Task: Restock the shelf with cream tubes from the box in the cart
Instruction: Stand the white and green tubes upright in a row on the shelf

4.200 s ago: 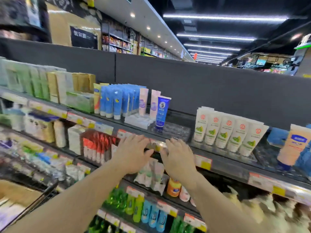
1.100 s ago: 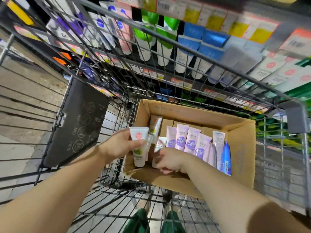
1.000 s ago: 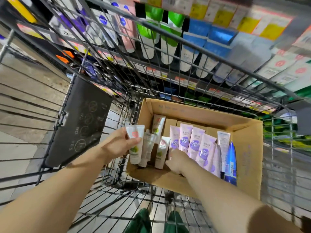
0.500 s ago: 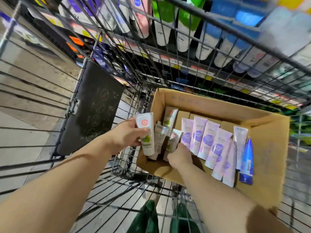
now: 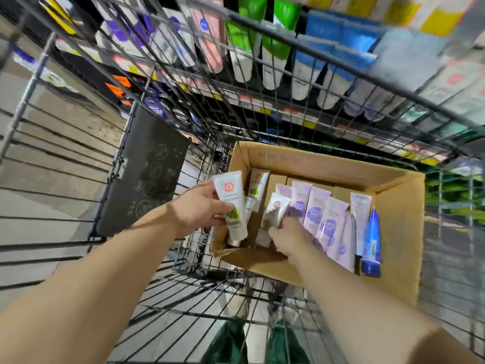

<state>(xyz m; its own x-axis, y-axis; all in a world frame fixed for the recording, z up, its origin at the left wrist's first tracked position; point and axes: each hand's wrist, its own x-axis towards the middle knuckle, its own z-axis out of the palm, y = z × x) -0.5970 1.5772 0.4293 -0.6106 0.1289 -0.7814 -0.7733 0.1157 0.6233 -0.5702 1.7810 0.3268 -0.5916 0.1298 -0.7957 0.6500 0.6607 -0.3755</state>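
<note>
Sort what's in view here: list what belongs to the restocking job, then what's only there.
Job:
- left hand holding a white tube
- right hand on a second white tube
- cardboard box
- lilac tubes
- blue tube
- cart
- shelf

Only there:
- black flap with symbols
- green shoes

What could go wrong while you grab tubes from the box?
The left hand already holds one white tube while the right hand takes another; juggling two could drop one through the cart wires. The pink tubes lean beside the right hand and might topple if bumped.
</note>
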